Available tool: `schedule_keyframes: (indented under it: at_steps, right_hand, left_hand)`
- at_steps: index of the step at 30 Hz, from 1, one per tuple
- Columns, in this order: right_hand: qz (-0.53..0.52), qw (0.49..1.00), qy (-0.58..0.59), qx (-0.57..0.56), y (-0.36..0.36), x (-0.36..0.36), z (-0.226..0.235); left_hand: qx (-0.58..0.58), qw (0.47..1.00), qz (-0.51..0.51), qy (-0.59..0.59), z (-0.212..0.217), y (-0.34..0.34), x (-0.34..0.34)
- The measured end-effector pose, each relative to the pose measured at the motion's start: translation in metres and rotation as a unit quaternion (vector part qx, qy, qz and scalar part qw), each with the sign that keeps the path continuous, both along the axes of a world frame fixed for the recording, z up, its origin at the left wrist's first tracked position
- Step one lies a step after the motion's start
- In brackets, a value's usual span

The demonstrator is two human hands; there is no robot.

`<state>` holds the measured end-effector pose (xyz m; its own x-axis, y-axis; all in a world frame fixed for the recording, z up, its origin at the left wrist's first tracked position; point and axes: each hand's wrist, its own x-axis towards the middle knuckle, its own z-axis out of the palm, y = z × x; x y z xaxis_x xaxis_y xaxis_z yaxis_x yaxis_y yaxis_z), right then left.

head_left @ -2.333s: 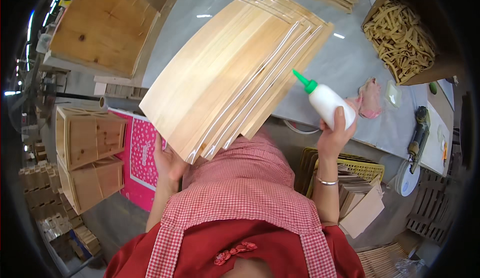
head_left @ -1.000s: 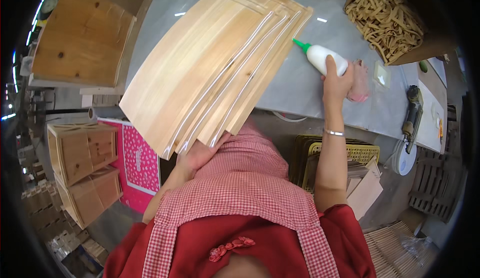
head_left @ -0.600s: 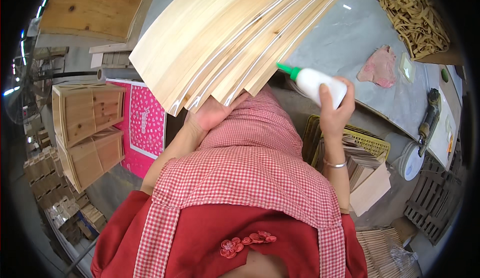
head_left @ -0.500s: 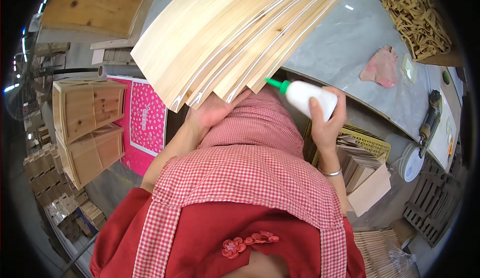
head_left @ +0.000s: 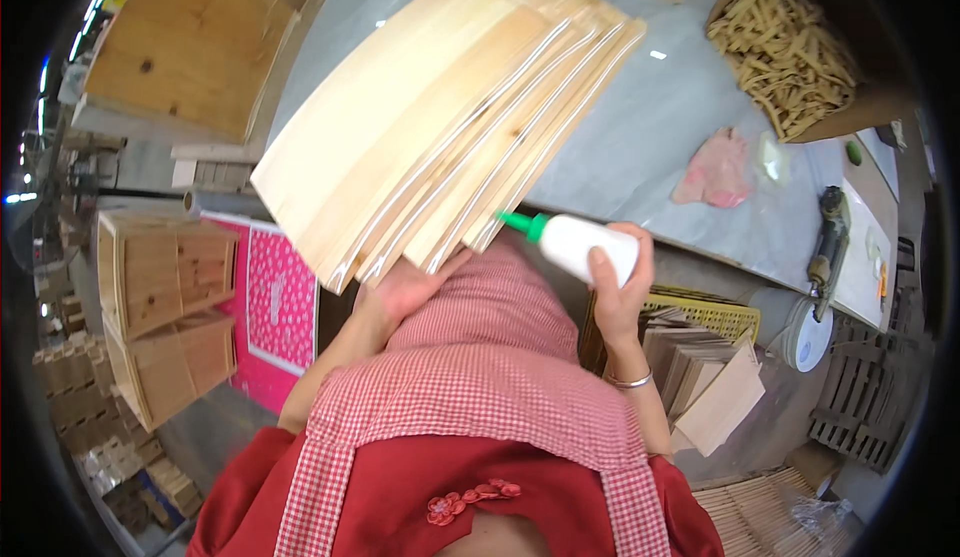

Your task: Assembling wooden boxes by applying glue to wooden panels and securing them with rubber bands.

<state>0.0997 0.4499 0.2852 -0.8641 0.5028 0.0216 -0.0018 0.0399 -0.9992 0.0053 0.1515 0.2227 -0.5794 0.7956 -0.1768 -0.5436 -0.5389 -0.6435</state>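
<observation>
Pale wood fills most of what we see: a fanned stack of thin boards (head_left: 440, 122) rests with its far end over the grey worktable (head_left: 650, 127) and its near end propped up by our left hand (head_left: 405, 292), which lies under the lower edge with the palm up and fingers spread against the underside. Our right hand (head_left: 615, 287) is wrapped around a white glue bottle (head_left: 585, 247), fingers curled over its body, with the green nozzle (head_left: 520, 223) pointing left at the near ends of the boards, just beside or touching them; we cannot tell whether any glue is coming out. Glossy streaks run along the long edges of several boards, which we judge to be glue already laid, so the gluing looks well begun. How many edges are still bare we cannot make out, since the boards overlap and hide one another. Nothing in the stack looks joined or assembled yet, so that part seems left to do. Farther off on the table lie a pink rag (head_left: 715, 169) and a cardboard box of small wooden sticks (head_left: 790, 52), well apart from both hands. Down on our left stand finished wooden crates (head_left: 165, 312), and on our right a yellow basket (head_left: 700, 317) holds more cut pieces.
</observation>
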Motion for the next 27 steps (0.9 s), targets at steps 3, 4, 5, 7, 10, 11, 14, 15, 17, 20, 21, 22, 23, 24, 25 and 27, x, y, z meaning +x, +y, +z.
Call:
schedule_keyframes:
  at_steps: [3, 4, 5, 7, 10, 11, 14, 15, 17, 20, 21, 22, 23, 24, 25, 27]
  right_hand:
    - [-0.133, 0.990, 0.035, -0.025, 0.036, -0.040, 0.012]
    - [-0.176, 0.983, 0.055, -0.018, 0.051, -0.058, 0.013]
    - [-0.214, 0.974, 0.075, -0.010, 0.065, -0.078, 0.015]
    - [-0.242, 0.967, 0.074, -0.022, 0.092, -0.113, 0.021]
    - [-0.321, 0.945, 0.065, 0.018, 0.130, -0.157, 0.016]
    - [-0.326, 0.944, 0.037, 0.027, 0.138, -0.168, 0.018]
    - [-0.357, 0.929, -0.001, 0.097, 0.177, -0.199, -0.010]
    - [-0.375, 0.914, -0.016, 0.155, 0.186, -0.207, -0.020]
    - [-0.365, 0.916, -0.030, 0.162, 0.188, -0.220, -0.021]
    - [-0.352, 0.918, -0.045, 0.178, 0.187, -0.231, -0.018]
    - [-0.349, 0.917, -0.043, 0.187, 0.186, -0.232, -0.016]
    - [-0.353, 0.915, -0.044, 0.189, 0.192, -0.231, -0.022]
    - [-0.377, 0.886, -0.010, 0.271, 0.201, -0.230, -0.033]
    - [-0.398, 0.847, 0.022, 0.351, 0.211, -0.227, -0.045]
    - [-0.399, 0.847, 0.020, 0.351, 0.210, -0.223, -0.045]
    - [-0.341, 0.918, 0.002, 0.203, 0.197, -0.208, -0.029]
  left_hand:
    - [-0.079, 0.997, -0.010, 0.013, 0.008, 0.004, 0.004]
    - [-0.098, 0.995, -0.018, 0.015, 0.013, 0.007, 0.004]
    - [-0.116, 0.993, -0.021, 0.015, 0.018, 0.009, 0.005]
    - [-0.154, 0.988, -0.025, 0.015, 0.027, 0.013, 0.005]
    - [-0.214, 0.976, -0.027, 0.010, 0.042, 0.019, 0.004]
    - [-0.234, 0.972, -0.025, 0.007, 0.045, 0.020, 0.005]
    - [-0.256, 0.966, -0.019, -0.014, 0.047, 0.022, 0.001]
    - [-0.255, 0.967, -0.020, -0.011, 0.048, 0.023, 0.001]
    - [-0.277, 0.958, -0.029, -0.071, 0.053, 0.022, 0.002]
    - [-0.291, 0.951, -0.035, -0.099, 0.054, 0.021, 0.002]
    - [-0.290, 0.951, -0.035, -0.099, 0.054, 0.021, 0.003]
    - [-0.282, 0.953, -0.035, -0.104, 0.055, 0.022, 0.003]
    - [-0.276, 0.954, -0.034, -0.110, 0.056, 0.025, 0.002]
    - [-0.279, 0.953, -0.040, -0.110, 0.058, 0.027, 0.002]
    - [-0.282, 0.954, -0.040, -0.097, 0.058, 0.027, 0.002]
    - [-0.282, 0.955, -0.040, -0.086, 0.057, 0.027, 0.002]
